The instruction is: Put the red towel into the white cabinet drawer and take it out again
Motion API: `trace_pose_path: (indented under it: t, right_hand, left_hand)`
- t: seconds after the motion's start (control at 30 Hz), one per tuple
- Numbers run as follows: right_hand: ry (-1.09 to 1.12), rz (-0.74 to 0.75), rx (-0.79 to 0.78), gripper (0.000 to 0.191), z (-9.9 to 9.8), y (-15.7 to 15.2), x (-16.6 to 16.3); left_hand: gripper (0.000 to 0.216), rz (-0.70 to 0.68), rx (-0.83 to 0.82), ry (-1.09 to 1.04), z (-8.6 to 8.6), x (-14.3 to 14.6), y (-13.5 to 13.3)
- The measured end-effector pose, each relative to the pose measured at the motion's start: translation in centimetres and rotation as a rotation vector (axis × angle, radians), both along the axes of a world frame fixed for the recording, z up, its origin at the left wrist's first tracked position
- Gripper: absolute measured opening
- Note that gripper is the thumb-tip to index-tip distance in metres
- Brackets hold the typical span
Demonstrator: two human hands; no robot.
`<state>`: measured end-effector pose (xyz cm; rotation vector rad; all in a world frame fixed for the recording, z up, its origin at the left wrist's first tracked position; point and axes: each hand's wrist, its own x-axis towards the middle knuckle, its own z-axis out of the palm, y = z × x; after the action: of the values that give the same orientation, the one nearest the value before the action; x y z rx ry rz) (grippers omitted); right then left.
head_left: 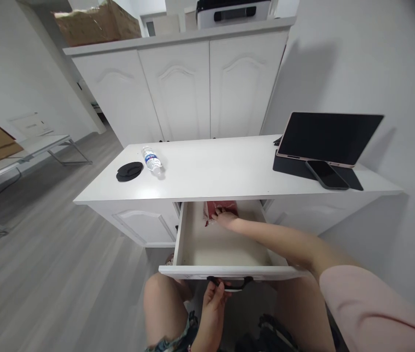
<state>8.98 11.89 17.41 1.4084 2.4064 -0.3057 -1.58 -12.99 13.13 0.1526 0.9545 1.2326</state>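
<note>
A white drawer point(222, 244) is pulled out below the tabletop, its pale inside showing. My left hand point(215, 298) is closed around the left part of the black drawer handle point(246, 282). Deep in the drawer, my right hand point(225, 218) reaches in from the right, its fingers bent over a red packet point(231, 206) in clear plastic wrapping. The packet lies near the back of the drawer, partly covered by the hand and cut off from view by the tabletop edge.
On the white tabletop point(207, 168) are a clear water bottle point(151, 160), a black round item point(129, 171), a propped tablet point(328, 138) and a phone point(327, 174). Behind stands a white cabinet point(181, 93) bearing a cardboard box point(99, 24). My knees flank the drawer front.
</note>
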Motion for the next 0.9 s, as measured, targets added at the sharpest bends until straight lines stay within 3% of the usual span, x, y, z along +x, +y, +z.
trace_pose_path:
  t: [0.37, 0.57, 0.77, 0.9]
  right_hand:
    - [-0.077, -0.09, -0.106, 0.059, 1.7, 0.0, 5.6]
    - [-0.12, -0.105, -0.162, 0.064, 2.2, -1.6, 6.3]
    - [-0.13, -0.024, -0.22, 0.066, 2.9, -4.2, 5.7]
    - [-0.136, 0.091, -0.252, 0.057, 3.4, -5.4, 5.4]
  left_hand:
    - [0.031, 0.02, 0.031, 0.011, 0.4, 0.2, -0.2]
    - [0.035, 0.028, 0.023, 0.003, 1.0, 0.3, -0.1]
    - [0.031, 0.014, 0.037, -0.015, 0.5, 0.2, -0.3]
    - [0.031, 0.018, 0.026, -0.005, 0.4, 0.2, -0.5]
